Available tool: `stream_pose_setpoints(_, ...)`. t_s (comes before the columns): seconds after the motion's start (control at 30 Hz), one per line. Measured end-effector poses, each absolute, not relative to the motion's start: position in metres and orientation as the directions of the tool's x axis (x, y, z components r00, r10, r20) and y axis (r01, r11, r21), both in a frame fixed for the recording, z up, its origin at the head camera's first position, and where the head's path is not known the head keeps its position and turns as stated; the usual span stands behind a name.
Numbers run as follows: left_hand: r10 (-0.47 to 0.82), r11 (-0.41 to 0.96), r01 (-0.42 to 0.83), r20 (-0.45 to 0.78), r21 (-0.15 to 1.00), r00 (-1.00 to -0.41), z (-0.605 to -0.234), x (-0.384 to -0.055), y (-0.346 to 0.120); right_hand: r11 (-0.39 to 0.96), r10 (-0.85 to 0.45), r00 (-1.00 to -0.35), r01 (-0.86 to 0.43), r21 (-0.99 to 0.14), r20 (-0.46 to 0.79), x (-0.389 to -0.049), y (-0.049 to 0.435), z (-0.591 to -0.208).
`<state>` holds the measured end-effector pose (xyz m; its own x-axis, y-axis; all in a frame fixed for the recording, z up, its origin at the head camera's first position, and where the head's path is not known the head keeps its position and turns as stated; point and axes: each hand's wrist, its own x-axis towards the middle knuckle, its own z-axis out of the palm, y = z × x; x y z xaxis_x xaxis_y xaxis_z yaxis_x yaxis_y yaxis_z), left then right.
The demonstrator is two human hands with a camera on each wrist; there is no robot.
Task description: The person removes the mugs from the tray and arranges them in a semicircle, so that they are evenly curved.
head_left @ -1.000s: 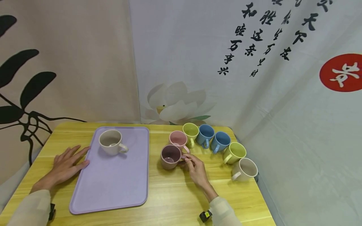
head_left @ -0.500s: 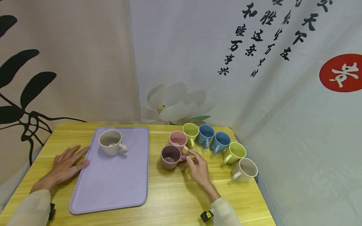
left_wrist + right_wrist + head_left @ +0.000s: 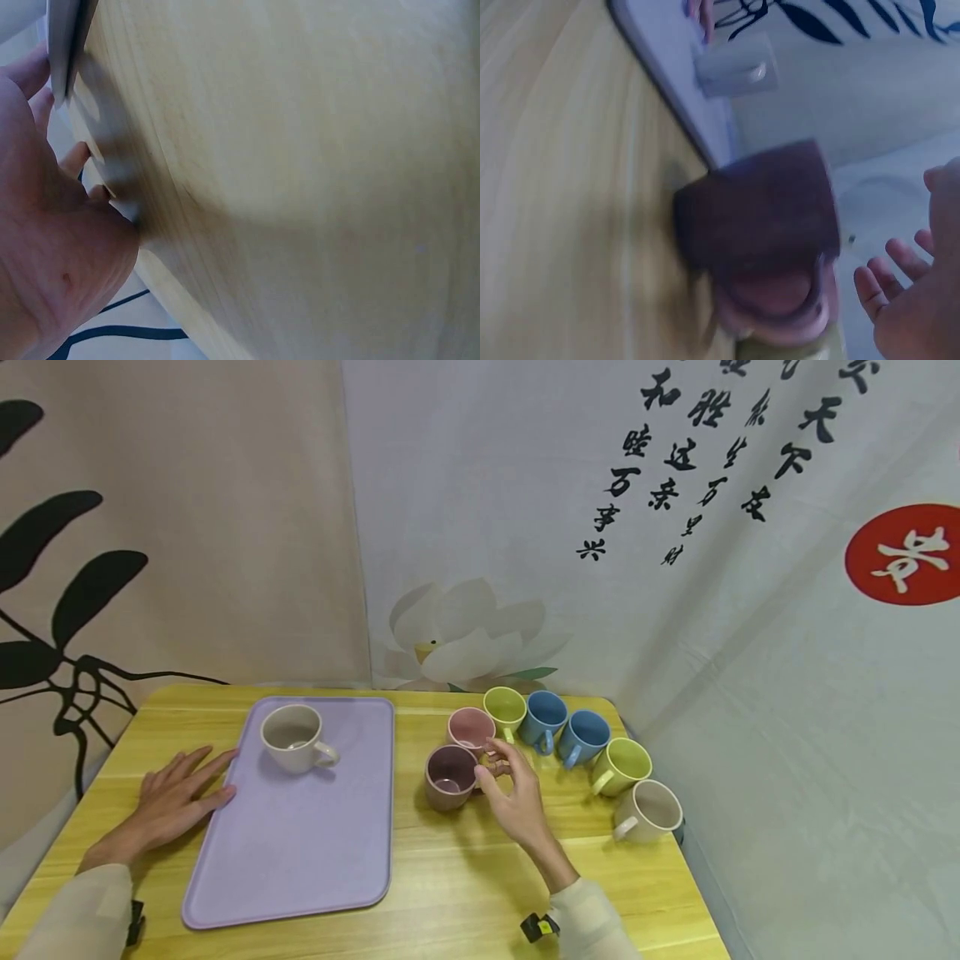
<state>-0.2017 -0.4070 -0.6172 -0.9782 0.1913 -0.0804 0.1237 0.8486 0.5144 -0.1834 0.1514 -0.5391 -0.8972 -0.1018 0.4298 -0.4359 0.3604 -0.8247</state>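
Observation:
My left hand (image 3: 168, 802) lies with spread fingers on the table, its fingertips at the left edge of a lilac tray (image 3: 300, 860). An off-white mug (image 3: 291, 753) stands upright near the tray's far end, handle to the right. Right of the tray stands a dark mauve mug (image 3: 448, 792), its handle partly hidden behind my right hand (image 3: 519, 802). That hand is raised beside the handle with relaxed fingers and holds nothing; the right wrist view shows its fingers (image 3: 889, 281) apart from the mug. A pink mug (image 3: 471, 727) stands just behind the mauve one.
A curved row continues along the back and right: a green mug (image 3: 505, 706), two blue mugs, another green mug (image 3: 622, 767) and a whitish mug (image 3: 649, 812) near the table's right edge. A printed cloth (image 3: 480, 510) hangs behind the table (image 3: 450, 877).
My right hand has let go of the mauve mug's handle and lifted slightly, its fingers opening. The mauve mug stays in place. My left hand keeps its spot at the tray.

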Motion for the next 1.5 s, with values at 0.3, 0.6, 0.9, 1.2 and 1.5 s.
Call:
stream_pose_setpoints(0.3,0.188,0.849,0.115,-0.091,0.516,-0.978,-0.616,-0.201,-0.408,0.344,-0.213,-0.869,-0.495,-0.798,0.447,-0.18,0.102,-0.514)
stream_pose_setpoints(0.6,0.186,0.849,0.11,-0.098,0.516,-0.978,-0.614,-0.2,-0.407,0.351,-0.302,-0.878,-0.464,-0.813,0.371,-0.187,0.05,-0.508)
stream_pose_setpoints(0.9,0.183,0.851,0.102,-0.107,0.516,-0.977,-0.615,-0.201,-0.408,0.374,-0.356,-0.887,-0.422,-0.826,0.293,-0.197,0.005,-0.52)
stream_pose_setpoints(1.2,0.183,0.843,0.101,-0.104,0.529,-0.978,-0.613,-0.2,-0.407,0.383,-0.382,-0.904,-0.342,-0.858,0.19,-0.208,-0.026,-0.536)
stream_pose_setpoints(1.5,0.192,0.845,0.117,-0.092,0.522,-0.977,-0.613,-0.2,-0.407,0.396,-0.388,-0.92,-0.222,-0.891,0.056,-0.217,-0.046,-0.551)
